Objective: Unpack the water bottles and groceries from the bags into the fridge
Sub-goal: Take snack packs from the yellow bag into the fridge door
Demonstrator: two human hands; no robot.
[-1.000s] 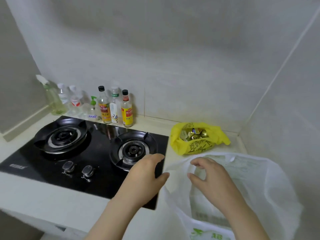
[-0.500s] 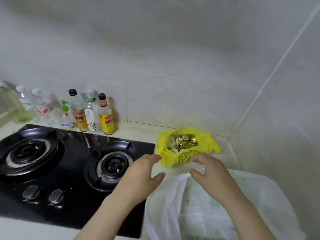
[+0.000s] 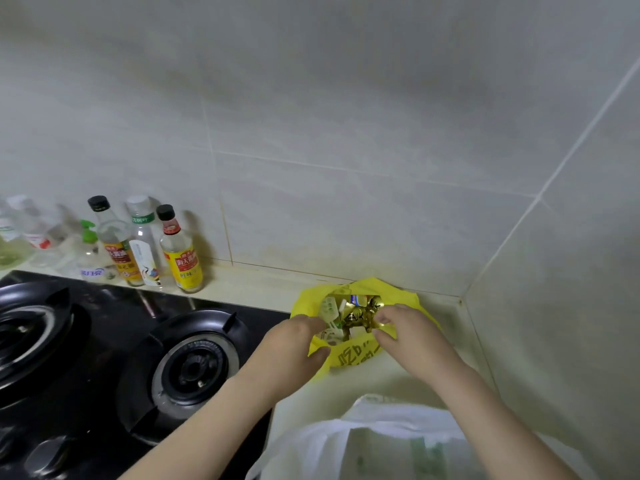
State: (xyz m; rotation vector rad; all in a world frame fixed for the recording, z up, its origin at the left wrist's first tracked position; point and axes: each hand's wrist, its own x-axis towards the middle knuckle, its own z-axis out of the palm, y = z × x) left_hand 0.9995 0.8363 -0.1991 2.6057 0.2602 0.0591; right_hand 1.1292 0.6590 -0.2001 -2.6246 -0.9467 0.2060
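Two bags are seen on the pale table (image 3: 242,285): a large white translucent plastic bag (image 3: 381,441) nearest, and a small yellow plastic bag (image 3: 349,358) in the corner, filled with gold foil packets (image 3: 360,317). Its light, soft film is judged best taken at the rim, which is pinched by the left grip (image 3: 291,344) and, apparently, the right grip (image 3: 412,337).

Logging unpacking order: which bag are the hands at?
The yellow bag in the corner: left hand and right hand are at its open mouth; the white bag lies nearer.
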